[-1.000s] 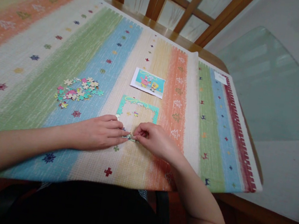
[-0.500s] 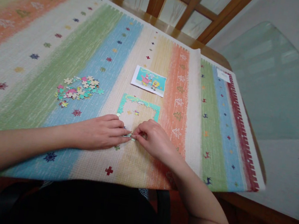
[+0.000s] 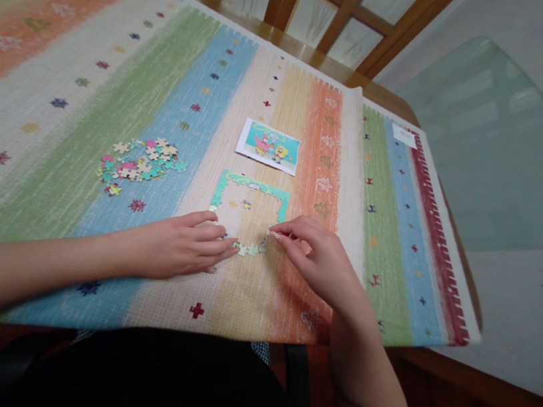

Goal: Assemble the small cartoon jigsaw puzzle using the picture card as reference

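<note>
Head view: left hand [image 3: 178,251] flat on the striped cloth [image 3: 83,137], fingers loosely spread, tips touching the puzzle frame's [image 3: 249,217] bottom strip. Right hand [image 3: 317,257] just right of that strip, fingertips pinched narrow; can't tell if holding a piece. Loose pieces [image 3: 138,164] well left; picture card [image 3: 269,146] beyond.

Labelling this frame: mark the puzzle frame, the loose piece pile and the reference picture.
puzzle frame [image 3: 253,183], head view, on its top edge strip.
loose piece pile [image 3: 139,162], head view, middle of the heap.
reference picture [image 3: 270,146], head view, centre of the printed card.
</note>
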### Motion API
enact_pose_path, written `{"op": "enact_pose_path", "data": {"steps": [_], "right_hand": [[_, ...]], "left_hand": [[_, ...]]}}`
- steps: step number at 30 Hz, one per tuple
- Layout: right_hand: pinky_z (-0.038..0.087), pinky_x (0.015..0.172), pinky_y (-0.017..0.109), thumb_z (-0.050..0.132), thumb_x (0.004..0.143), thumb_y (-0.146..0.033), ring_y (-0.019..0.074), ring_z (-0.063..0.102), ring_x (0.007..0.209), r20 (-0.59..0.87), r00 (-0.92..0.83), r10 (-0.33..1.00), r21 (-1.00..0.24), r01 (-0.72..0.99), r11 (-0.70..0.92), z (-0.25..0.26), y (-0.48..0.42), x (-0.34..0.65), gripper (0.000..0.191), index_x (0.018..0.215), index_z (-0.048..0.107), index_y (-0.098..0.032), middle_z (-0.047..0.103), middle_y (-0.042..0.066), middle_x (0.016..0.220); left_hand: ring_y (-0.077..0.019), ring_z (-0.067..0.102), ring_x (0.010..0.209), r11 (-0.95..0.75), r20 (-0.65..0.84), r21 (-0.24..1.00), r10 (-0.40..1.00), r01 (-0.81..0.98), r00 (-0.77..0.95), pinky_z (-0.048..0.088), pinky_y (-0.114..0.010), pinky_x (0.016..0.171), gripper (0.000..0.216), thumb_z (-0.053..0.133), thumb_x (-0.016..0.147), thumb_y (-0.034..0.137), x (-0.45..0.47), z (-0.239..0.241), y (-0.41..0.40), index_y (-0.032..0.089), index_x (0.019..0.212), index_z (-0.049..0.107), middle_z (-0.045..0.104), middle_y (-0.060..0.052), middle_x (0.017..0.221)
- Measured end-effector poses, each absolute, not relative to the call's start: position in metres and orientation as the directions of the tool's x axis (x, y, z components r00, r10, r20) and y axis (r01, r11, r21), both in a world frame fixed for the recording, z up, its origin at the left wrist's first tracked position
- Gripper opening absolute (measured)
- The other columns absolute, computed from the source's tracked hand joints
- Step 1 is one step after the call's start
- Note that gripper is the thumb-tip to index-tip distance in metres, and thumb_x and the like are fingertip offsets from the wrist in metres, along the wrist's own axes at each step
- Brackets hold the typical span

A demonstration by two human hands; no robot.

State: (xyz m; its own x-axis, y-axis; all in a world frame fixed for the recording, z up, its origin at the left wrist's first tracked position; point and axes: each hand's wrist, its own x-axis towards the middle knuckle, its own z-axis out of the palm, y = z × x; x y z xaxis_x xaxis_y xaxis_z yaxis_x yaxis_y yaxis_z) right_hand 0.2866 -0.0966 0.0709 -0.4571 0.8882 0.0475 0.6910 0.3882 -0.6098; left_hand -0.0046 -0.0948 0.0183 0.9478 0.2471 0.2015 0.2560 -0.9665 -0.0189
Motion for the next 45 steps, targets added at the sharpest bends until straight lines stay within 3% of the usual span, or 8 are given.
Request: {"op": "enact_pose_path", "data": {"steps": [4, 10, 16, 22, 32, 36, 41, 45], "right_hand": [[0.047, 0.086, 0.038, 0.056, 0.100, -0.023, 0.0226, 0.062, 0.093, 0.010, -0.515, 0.857, -0.523, 0.728, 0.444, 0.056, -0.119, 0.288, 0.020, 0.108, 0.074, -0.022, 0.071, 0.007, 0.095], [0.044, 0.081, 0.039, 0.056, 0.101, -0.026, 0.0256, 0.057, 0.094, 0.115, -0.462, 0.880, -0.371, 0.802, 0.469, 0.031, -0.143, 0.278, 0.027, 0.122, 0.071, -0.020, 0.067, 0.011, 0.099], [0.037, 0.077, 0.038, 0.054, 0.102, -0.025, 0.0254, 0.051, 0.091, 0.162, -0.497, 0.852, -0.227, 0.822, 0.522, 0.023, -0.149, 0.278, 0.027, 0.121, 0.072, -0.023, 0.067, 0.010, 0.097], [0.034, 0.077, 0.040, 0.055, 0.101, -0.020, 0.0251, 0.048, 0.089, 0.126, -0.543, 0.830, -0.101, 0.826, 0.555, 0.020, -0.156, 0.288, 0.033, 0.130, 0.068, -0.026, 0.067, 0.009, 0.098], [0.040, 0.077, 0.038, 0.054, 0.102, -0.023, 0.0237, 0.052, 0.090, 0.226, -0.505, 0.833, -0.238, 0.800, 0.550, 0.011, -0.155, 0.288, 0.026, 0.122, 0.071, -0.020, 0.067, 0.009, 0.095], [0.045, 0.076, 0.038, 0.051, 0.102, -0.019, 0.0232, 0.055, 0.088, 0.286, -0.488, 0.825, -0.353, 0.746, 0.564, 0.007, -0.154, 0.287, 0.026, 0.120, 0.070, -0.017, 0.067, 0.010, 0.094], [0.051, 0.075, 0.036, 0.052, 0.101, -0.017, 0.0215, 0.060, 0.085, 0.334, -0.319, 0.887, -0.519, 0.724, 0.455, 0.008, -0.151, 0.285, 0.022, 0.112, 0.071, -0.017, 0.067, 0.009, 0.088], [0.051, 0.075, 0.037, 0.057, 0.099, -0.018, 0.0216, 0.062, 0.085, 0.312, -0.269, 0.911, -0.562, 0.721, 0.405, 0.009, -0.150, 0.286, 0.015, 0.101, 0.073, -0.018, 0.067, 0.008, 0.087]], "left_hand": [[-0.0208, 0.057, 0.125, -0.958, 0.201, -0.021, 0.275, 0.285, 0.940, 0.032, -0.039, 0.118, 0.036, 0.056, 0.102, 0.027, -0.003, 0.017, -0.101, 0.022, 0.137, 0.058, 0.064, -0.005, 0.139], [-0.0235, 0.051, 0.137, -0.945, 0.175, 0.023, 0.326, 0.328, 0.929, 0.033, -0.043, 0.121, 0.045, 0.058, 0.100, 0.030, 0.000, 0.013, -0.108, 0.019, 0.143, 0.054, 0.052, -0.009, 0.153], [-0.0257, 0.049, 0.141, -0.926, 0.144, -0.007, 0.372, 0.376, 0.917, 0.028, -0.046, 0.123, 0.053, 0.044, 0.107, 0.042, 0.005, 0.012, -0.115, 0.011, 0.150, 0.046, 0.053, -0.013, 0.151], [-0.0276, 0.047, 0.142, -0.914, 0.133, -0.022, 0.398, 0.405, 0.908, 0.029, -0.047, 0.123, 0.054, 0.050, 0.105, 0.042, 0.008, 0.016, -0.119, 0.014, 0.150, 0.047, 0.055, -0.009, 0.150], [-0.0274, 0.045, 0.143, -0.900, 0.185, -0.040, 0.421, 0.435, 0.888, 0.027, -0.046, 0.123, 0.050, 0.048, 0.106, 0.040, 0.012, 0.017, -0.116, 0.013, 0.148, 0.049, 0.056, -0.008, 0.150], [-0.0260, 0.046, 0.142, -0.910, 0.164, -0.014, 0.406, 0.414, 0.899, 0.030, -0.044, 0.121, 0.042, 0.045, 0.107, 0.027, 0.009, 0.018, -0.108, 0.017, 0.147, 0.050, 0.059, -0.006, 0.147], [-0.0278, 0.052, 0.134, -0.928, 0.156, -0.010, 0.367, 0.373, 0.917, 0.037, -0.044, 0.113, 0.043, 0.046, 0.102, 0.015, 0.007, 0.014, -0.103, 0.013, 0.145, 0.051, 0.061, -0.009, 0.144], [-0.0272, 0.055, 0.128, -0.930, 0.178, 0.026, 0.365, 0.367, 0.914, 0.040, -0.043, 0.109, 0.042, 0.048, 0.102, 0.014, 0.007, 0.009, -0.101, 0.014, 0.143, 0.052, 0.059, -0.010, 0.146]]}}
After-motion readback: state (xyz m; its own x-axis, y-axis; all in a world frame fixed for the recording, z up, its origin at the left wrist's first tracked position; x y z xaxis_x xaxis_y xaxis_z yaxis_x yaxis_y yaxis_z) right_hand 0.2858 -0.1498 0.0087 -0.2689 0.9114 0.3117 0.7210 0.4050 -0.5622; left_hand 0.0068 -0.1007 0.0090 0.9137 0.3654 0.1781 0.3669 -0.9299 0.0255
